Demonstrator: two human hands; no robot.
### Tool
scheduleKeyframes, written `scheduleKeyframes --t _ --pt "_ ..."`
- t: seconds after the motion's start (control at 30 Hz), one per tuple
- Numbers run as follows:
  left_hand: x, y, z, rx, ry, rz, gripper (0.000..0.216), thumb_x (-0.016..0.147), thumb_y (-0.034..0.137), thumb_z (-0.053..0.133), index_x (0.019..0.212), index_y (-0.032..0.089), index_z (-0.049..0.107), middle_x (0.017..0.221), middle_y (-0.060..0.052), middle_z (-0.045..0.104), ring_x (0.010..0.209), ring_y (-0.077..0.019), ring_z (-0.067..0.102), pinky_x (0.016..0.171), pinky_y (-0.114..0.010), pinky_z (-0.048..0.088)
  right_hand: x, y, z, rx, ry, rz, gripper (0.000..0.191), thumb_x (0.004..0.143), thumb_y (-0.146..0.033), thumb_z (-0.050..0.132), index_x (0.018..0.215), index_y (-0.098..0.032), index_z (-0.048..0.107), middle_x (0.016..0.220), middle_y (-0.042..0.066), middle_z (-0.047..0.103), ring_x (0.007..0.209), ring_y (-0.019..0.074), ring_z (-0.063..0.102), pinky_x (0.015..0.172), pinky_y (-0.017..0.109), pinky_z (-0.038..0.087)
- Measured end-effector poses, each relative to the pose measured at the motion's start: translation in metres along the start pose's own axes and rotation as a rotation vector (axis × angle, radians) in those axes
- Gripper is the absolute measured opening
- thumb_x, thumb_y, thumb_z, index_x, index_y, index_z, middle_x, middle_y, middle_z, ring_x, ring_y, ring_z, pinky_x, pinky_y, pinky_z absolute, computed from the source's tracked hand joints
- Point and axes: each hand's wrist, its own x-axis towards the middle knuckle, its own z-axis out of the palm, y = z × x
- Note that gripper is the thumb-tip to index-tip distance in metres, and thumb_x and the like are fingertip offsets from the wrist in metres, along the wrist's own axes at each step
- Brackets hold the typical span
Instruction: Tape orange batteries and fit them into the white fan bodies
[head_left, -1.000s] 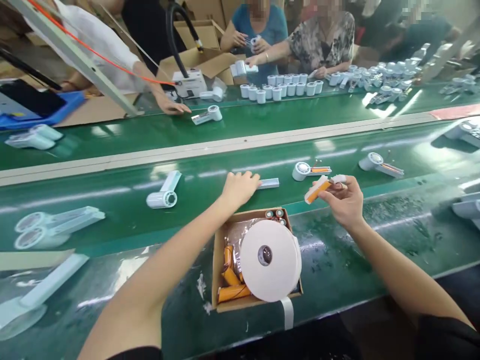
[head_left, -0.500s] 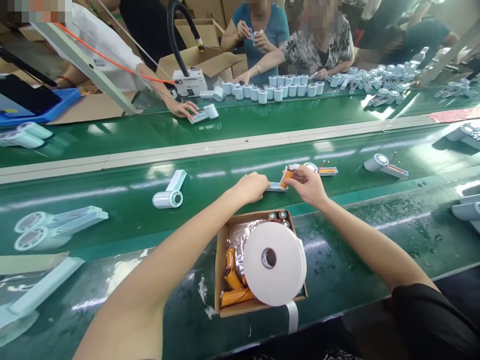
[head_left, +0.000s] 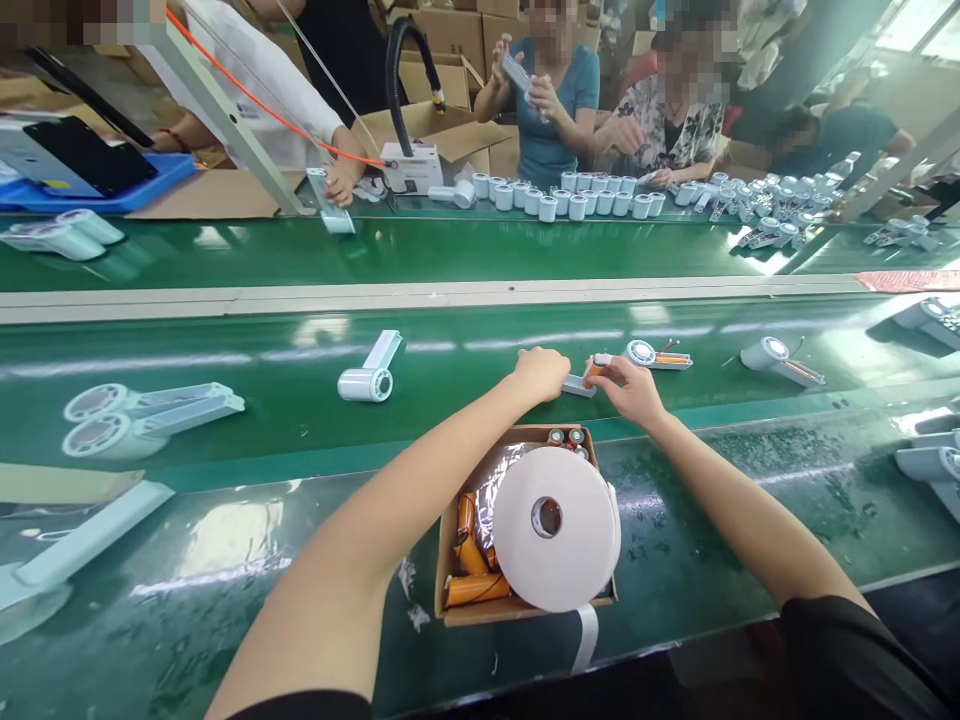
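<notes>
"Green belt (head_left: 457, 425) under both hands. What edges are close?"

"The cardboard box (head_left: 441, 565) on the near side, holding a white tape roll (head_left: 517, 540); the pale divider strip (head_left: 510, 292) runs well beyond."

"Room sideways?"

"A good stretch of belt leads left to a pale fan body (head_left: 366, 384). Right is tighter: another fan (head_left: 641, 353) lies just past the right hand (head_left: 628, 390)."

"And the piece being worked on?"

"A pale, narrow handle (head_left: 580, 387) on the belt, far side of the box. The left hand (head_left: 544, 375) is curled closed over its other end, hiding it. Right thumb and fingers pinch an orange battery (head_left: 592, 372), mostly covered, at the free end; whether those touch, I can't tell."
</notes>
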Motion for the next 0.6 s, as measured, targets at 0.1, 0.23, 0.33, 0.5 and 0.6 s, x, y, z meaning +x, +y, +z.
scheduleKeyframes --t 0.1,0.23,0.33,0.5,0.6 --pt "0.004 0.000 -0.003 -0.060 0.013 -0.038 0.033 0.084 0.010 0.067 0.115 0.015 0.078 0.116 -0.020 0.075 0.114 -0.0359 0.070 0.096 -0.044 0.056 -0.001 0.005 -0.007 -0.085 -0.055 -0.062 0.027 0.094 -0.041 0.069 0.113 -0.023 0.073 0.095 0.004 0.083 0.087 0.0226 0.080 0.092 0.039 0.064" --pt "0.009 -0.009 -0.005 -0.155 0.016 -0.036 0.016 0.089 0.019 0.068 0.102 0.021 0.078 0.111 -0.012 0.078 0.109 -0.0294 0.073 0.090 -0.033 0.056 0.004 0.008 -0.016 -0.313 -0.158 -0.103 0.020 0.096 -0.035 0.067 0.111 -0.024 0.076 0.098 0.004 0.083 0.087 0.0223 0.079 0.086 0.034 0.062" --pt "0.010 -0.013 -0.002 -0.202 0.066 -0.054 0.023 0.098 0.022 0.057 0.117 0.020 0.071 0.114 -0.012 0.077 0.113 -0.0287 0.072 0.092 -0.033 0.055 0.011 0.004 -0.018 -0.505 -0.290 -0.094 0.022 0.097 -0.028 0.067 0.118 -0.024 0.075 0.100 0.004 0.083 0.087 0.0221 0.078 0.081 0.030 0.059" --pt "0.021 -0.005 0.003 -0.265 0.146 -0.118 0.041 0.097 0.013 0.054 0.138 0.009 0.053 0.119 -0.022 0.074 0.113 -0.0330 0.072 0.093 -0.038 0.054 0.023 -0.025 -0.009 -0.785 -0.575 -0.161 0.032 0.105 -0.032 0.058 0.133 -0.024 0.070 0.119 0.010 0.079 0.106 0.0253 0.075 0.084 0.030 0.055" --pt "0.015 -0.001 -0.001 -0.312 0.174 -0.145 0.038 0.096 0.012 0.053 0.135 0.010 0.053 0.118 -0.021 0.073 0.111 -0.0311 0.072 0.094 -0.038 0.053 0.031 -0.043 0.000 -0.935 -0.695 -0.173 0.036 0.105 -0.043 0.058 0.134 -0.024 0.070 0.122 0.014 0.076 0.114 0.0295 0.071 0.087 0.034 0.055"
